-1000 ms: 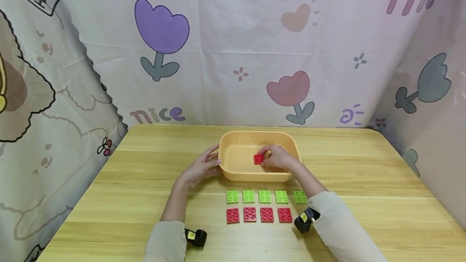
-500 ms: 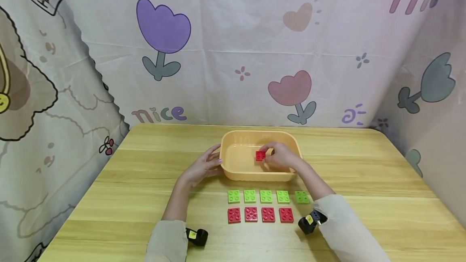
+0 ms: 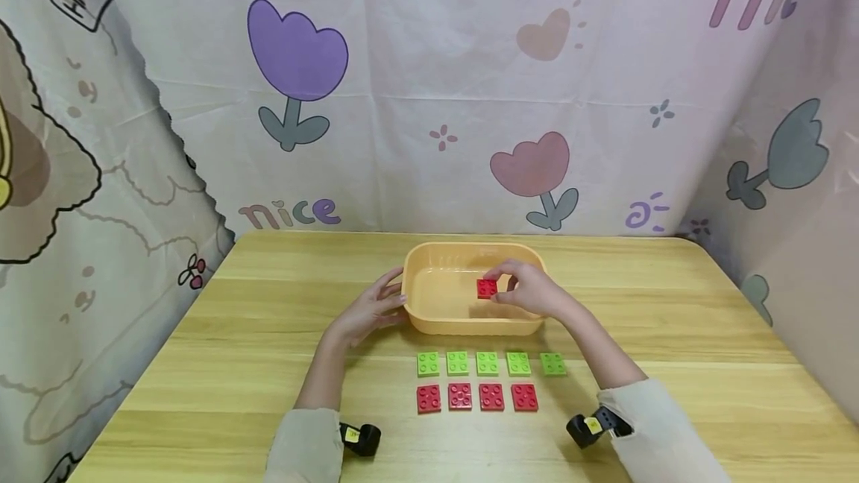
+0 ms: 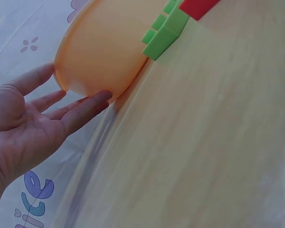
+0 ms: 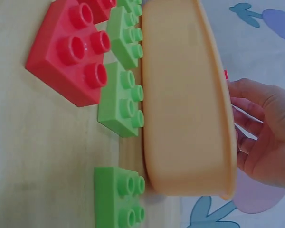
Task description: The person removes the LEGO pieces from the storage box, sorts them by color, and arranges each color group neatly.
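Note:
A red building brick [image 3: 486, 288] is held over the inside of a yellow-orange plastic basin [image 3: 473, 326], pinched by my right hand [image 3: 530, 292] between thumb and fingers. In the right wrist view the basin wall [image 5: 187, 104] hides most of that brick; only a red sliver shows above the rim beside the right hand [image 5: 270, 135]. My left hand [image 3: 365, 311] touches the basin's left end with its fingers spread. In the left wrist view those fingers [image 4: 85, 114] lie extended along the basin's outer wall [image 4: 99, 52], thumb near the rim.
In front of the basin, several green bricks [image 3: 487, 363] form a row on the wooden table [image 3: 282, 364]. Nearer stands a row of several red bricks [image 3: 491, 397]. A printed cloth [image 3: 416, 58] hangs behind the table. Black wrist cameras [image 3: 584, 431] sit at both sleeves.
My right hand has lifted slightly and shifted right with the red brick, its forearm swinging away from the rightmost green brick. The left hand stays at the basin's end.

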{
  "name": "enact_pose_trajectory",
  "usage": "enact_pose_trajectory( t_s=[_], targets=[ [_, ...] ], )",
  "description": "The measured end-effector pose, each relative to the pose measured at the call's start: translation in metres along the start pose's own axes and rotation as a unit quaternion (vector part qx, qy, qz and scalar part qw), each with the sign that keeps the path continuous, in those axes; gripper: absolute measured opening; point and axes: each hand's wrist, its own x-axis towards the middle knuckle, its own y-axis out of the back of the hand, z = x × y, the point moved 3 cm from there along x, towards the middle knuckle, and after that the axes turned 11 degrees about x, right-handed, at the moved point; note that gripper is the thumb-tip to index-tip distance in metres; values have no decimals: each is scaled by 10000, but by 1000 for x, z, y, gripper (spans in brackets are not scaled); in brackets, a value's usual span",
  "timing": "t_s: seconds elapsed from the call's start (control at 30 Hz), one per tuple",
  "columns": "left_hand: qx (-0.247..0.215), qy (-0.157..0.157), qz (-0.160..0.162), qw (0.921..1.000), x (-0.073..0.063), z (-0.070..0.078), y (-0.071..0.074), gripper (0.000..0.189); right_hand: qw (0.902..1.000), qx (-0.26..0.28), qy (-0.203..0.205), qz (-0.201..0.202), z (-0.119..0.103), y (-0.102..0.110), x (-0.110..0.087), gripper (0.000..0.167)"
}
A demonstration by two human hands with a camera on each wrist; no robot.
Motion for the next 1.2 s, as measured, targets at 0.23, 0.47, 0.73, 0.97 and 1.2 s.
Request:
enact_pose_trajectory(
  t_s=[0.23,0.47,0.73,0.97,1.2],
  targets=[
    [-40,12,12,10000,-1,0,-1,62,9999,4,-87,117,-12,11,-18,32],
    [35,73,8,10000,0,1,-2,62,9997,166,-127,151,-17,23,-43,33],
    [75,74,29,9999,2,1,-1,62,9994,95,96,311,-19,30,-73,34],
    [96,55,37,9999,1,1,1,64,9993,124,124,344,-18,32,-99,35],
    [109,65,33,9999,0,1,1,62,9987,45,308,401,-8,25,-123,38]
  ],
)
